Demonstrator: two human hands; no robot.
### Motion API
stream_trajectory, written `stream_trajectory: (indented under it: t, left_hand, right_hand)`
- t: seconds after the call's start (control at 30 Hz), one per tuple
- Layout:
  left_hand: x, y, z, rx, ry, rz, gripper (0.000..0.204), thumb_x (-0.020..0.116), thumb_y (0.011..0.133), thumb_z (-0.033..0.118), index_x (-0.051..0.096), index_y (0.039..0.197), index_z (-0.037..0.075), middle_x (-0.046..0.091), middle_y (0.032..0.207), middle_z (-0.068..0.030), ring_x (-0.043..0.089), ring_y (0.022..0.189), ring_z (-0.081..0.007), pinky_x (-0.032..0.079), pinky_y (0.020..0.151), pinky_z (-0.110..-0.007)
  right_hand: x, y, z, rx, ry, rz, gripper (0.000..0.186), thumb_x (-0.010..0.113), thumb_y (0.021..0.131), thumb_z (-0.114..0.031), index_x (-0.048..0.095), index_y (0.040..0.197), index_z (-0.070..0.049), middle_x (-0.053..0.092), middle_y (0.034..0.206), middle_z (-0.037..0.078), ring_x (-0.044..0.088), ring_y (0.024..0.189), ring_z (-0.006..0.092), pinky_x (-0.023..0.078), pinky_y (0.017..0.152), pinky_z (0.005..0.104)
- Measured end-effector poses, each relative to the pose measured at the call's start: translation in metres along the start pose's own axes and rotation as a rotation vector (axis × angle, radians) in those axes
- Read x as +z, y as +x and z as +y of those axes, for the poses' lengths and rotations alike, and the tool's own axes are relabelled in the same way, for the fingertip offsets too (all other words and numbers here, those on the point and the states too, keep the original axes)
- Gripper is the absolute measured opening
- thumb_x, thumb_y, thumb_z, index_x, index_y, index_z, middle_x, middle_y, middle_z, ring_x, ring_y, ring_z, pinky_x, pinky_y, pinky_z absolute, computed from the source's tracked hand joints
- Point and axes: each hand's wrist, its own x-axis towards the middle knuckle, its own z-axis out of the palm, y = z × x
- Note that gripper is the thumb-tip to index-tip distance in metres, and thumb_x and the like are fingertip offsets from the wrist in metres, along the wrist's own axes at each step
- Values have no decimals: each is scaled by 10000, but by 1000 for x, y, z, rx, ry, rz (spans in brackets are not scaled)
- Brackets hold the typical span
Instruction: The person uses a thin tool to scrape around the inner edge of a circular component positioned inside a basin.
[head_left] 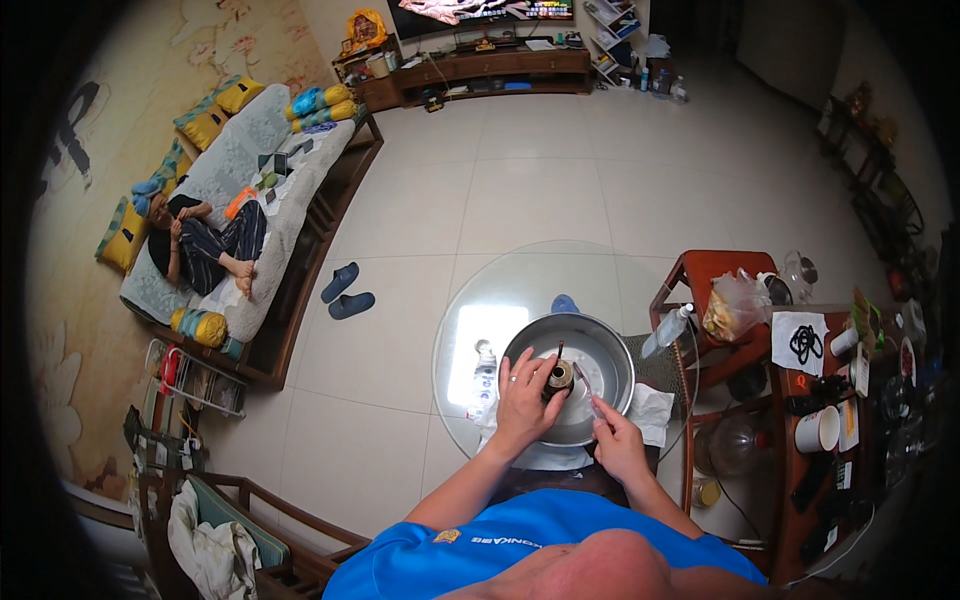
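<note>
A wide metal basin (622, 400) stands in front of me on a round glass table (462, 330). Over the basin, my left hand (530, 398) is closed around a small dark round object (559, 379) with an opening on top and a thin brown stem rising from it. Its exact kind I cannot make out. My right hand (618, 440) grips a slender tool (587, 384) with a pale handle; its tip reaches toward the dark object. Whether the two touch is too small to tell.
A clear bottle (668, 330) and white tissue (652, 415) lie right of the basin; a white bottle (485, 365) is left. A red-brown stool (715, 265) holds a plastic bag (738, 305). A cluttered wooden table (790, 430) stands at right. Someone (205, 235) reclines on the sofa (295, 190).
</note>
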Motion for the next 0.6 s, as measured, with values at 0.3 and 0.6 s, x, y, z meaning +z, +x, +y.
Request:
stream_trajectory:
  t: [0.3,0.6]
  left_hand:
    - [-1,-1,-1,17,-4,27,617,776,812,190,569,1376,51,585,1332,-122,456,1392,-382,223,1192,-609]
    - [4,-3,-4,-10,-16,48,593,791,816,194,586,1356,58,587,1286,-122,487,1364,-372,238,1185,-610]
  right_hand:
    - [2,1,1,34,28,-15,418,523,1042,-104,568,1457,-95,548,714,-31,484,517,48,417,484,251]
    - [2,2,2,38,17,-28,417,523,1043,-110,567,1457,-92,551,702,-32,490,511,51,418,482,252]
